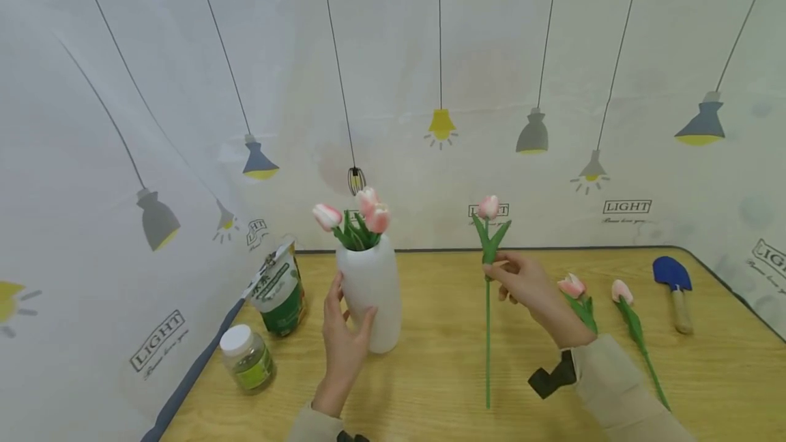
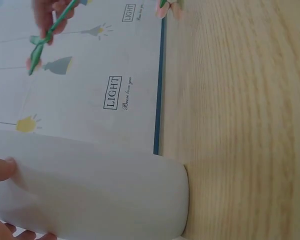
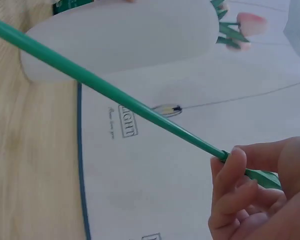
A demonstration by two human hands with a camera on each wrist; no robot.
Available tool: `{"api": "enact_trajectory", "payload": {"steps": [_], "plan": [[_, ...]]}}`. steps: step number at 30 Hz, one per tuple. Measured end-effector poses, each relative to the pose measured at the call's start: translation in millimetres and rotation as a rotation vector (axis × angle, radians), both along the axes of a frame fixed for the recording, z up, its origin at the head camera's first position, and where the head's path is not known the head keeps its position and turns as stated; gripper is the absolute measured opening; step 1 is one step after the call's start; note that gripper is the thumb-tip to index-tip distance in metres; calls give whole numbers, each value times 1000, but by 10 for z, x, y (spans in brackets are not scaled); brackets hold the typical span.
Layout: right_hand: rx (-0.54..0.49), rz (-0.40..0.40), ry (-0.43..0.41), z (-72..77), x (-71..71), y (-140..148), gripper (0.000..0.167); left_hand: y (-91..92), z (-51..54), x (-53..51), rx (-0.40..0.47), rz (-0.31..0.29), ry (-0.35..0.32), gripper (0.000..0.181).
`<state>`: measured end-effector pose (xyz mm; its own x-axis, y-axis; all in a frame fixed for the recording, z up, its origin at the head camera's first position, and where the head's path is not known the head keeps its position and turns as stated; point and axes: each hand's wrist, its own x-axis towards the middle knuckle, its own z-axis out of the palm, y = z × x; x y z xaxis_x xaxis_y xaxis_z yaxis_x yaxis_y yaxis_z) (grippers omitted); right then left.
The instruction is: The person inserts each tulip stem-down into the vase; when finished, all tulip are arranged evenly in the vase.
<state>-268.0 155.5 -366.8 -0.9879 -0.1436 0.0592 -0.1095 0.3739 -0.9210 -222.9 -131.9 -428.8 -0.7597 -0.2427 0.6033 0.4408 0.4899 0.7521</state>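
Note:
A white vase (image 1: 370, 295) stands upright on the table and holds several pink-and-white tulips (image 1: 368, 213). My left hand (image 1: 345, 336) grips it low on the left side, thumb across the front; the left wrist view shows the thumb (image 2: 1, 169) against the white wall. To the right, my right hand (image 1: 527, 286) pinches another pink tulip (image 1: 488, 209) just below its leaves. That tulip is upright, its long green stem (image 3: 115, 95) hanging down. In the right wrist view, thumb and fingertips close on the stem; the bloom is out of sight there.
Two more tulips, one (image 1: 572, 285) partly behind my right forearm and another (image 1: 632, 319), lie on the wooden table (image 1: 442, 374). A blue-headed toy shovel (image 1: 673, 285) lies at far right. At left stand a white-lidded jar (image 1: 248, 360) and a green-and-white pouch (image 1: 281, 295). A lamp-patterned cloth (image 1: 393, 87) hangs behind.

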Motion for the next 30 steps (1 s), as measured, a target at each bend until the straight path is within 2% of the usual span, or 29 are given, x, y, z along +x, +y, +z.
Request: {"api": "enact_trajectory", "payload": {"steps": [9, 15, 18, 24, 30], "plan": [[-125, 65, 179, 616, 142, -528, 39, -2, 5, 9, 2, 11, -8, 76], [-148, 102, 407, 1071, 202, -804, 30, -10, 7, 6, -9, 4, 2, 75], [-202, 117, 516, 1259, 198, -897, 25, -8, 4, -1, -19, 3, 5, 75], [-315, 117, 657, 1509, 213, -1016, 22, -15, -2, -14, -29, 8, 20, 75], [-423, 66, 766, 1626, 208, -1082, 23, -17, -26, -23, -29, 6, 19, 76]]}}
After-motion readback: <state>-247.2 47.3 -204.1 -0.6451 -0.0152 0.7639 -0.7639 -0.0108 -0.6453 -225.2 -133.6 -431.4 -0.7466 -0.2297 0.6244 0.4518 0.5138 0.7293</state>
